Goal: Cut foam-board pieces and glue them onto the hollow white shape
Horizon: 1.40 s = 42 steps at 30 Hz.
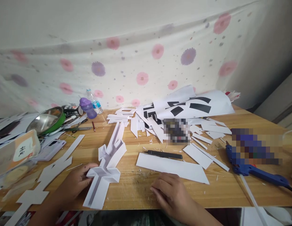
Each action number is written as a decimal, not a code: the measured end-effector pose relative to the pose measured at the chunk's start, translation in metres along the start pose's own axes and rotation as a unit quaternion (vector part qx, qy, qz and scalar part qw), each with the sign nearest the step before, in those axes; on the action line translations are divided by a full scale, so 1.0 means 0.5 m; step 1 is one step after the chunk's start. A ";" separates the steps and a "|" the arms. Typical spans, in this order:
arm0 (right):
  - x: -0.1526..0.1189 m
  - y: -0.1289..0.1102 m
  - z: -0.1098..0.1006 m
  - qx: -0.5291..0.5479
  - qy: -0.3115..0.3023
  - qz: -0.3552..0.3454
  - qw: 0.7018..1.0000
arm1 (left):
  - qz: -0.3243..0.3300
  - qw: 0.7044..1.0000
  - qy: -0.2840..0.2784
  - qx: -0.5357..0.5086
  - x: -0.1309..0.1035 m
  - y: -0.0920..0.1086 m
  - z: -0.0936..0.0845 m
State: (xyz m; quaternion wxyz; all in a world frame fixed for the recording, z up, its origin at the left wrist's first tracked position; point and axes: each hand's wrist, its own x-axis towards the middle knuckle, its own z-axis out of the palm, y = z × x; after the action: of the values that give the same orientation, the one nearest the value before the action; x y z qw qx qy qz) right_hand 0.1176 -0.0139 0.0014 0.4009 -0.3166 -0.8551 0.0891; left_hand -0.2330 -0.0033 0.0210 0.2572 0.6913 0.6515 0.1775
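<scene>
My left hand (81,180) grips the left side of a white, open-topped foam-board structure (105,171), its fingers and thumb at one of the side corners. The structure has raised walls and stands at a slant near the table's front edge. To the right, my right hand (168,191) rests on the wooden table with its fingers curled together; what they hold, if anything, is hidden. Just beyond that hand lies a long white board strip (171,168) with a slanted right end. A black pen-like cutter (163,154) lies along the strip's far edge.
On the left are a flat white cutout (45,175), a green-rimmed pan lid (46,121) and a plastic package (20,152). A purple cup (88,108) and water bottle (96,102) stand behind. White scraps (157,128) lie at the back; a blue glue gun (259,174) is at right.
</scene>
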 end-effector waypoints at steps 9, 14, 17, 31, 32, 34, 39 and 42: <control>0.000 0.003 0.002 0.004 -0.013 0.006 1.000 | -0.003 0.998 0.054 0.034 -0.005 -0.015 -0.017; 0.001 0.000 -0.002 0.008 -0.024 0.010 1.000 | 0.001 0.999 0.036 0.004 0.011 -0.008 -0.018; 0.002 0.000 -0.002 0.005 -0.025 0.011 1.000 | -0.002 0.998 0.039 -0.042 0.027 -0.004 -0.013; 0.004 -0.005 -0.006 -0.022 -0.042 0.012 0.999 | 0.010 0.992 -0.039 -0.119 0.103 0.008 -0.011; 0.004 -0.006 -0.006 -0.024 -0.043 0.015 0.999 | 0.016 0.992 -0.040 -0.118 0.107 0.008 -0.010; 0.002 -0.007 -0.007 -0.030 -0.047 0.028 0.998 | 0.023 0.992 -0.037 -0.115 0.113 0.007 -0.009; -0.001 -0.008 -0.003 -0.042 -0.046 0.035 0.997 | 0.028 0.993 -0.038 -0.112 0.119 -0.003 -0.006; 0.000 -0.008 0.000 -0.043 -0.044 0.018 0.998 | 0.026 0.990 -0.043 -0.129 0.119 -0.011 -0.006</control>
State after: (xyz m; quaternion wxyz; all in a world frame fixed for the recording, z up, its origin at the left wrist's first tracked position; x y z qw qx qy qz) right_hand 0.1155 -0.0170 0.0032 0.3475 -0.3448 -0.8689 0.0728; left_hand -0.2340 0.0560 0.0147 0.3672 0.6759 0.5935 0.2367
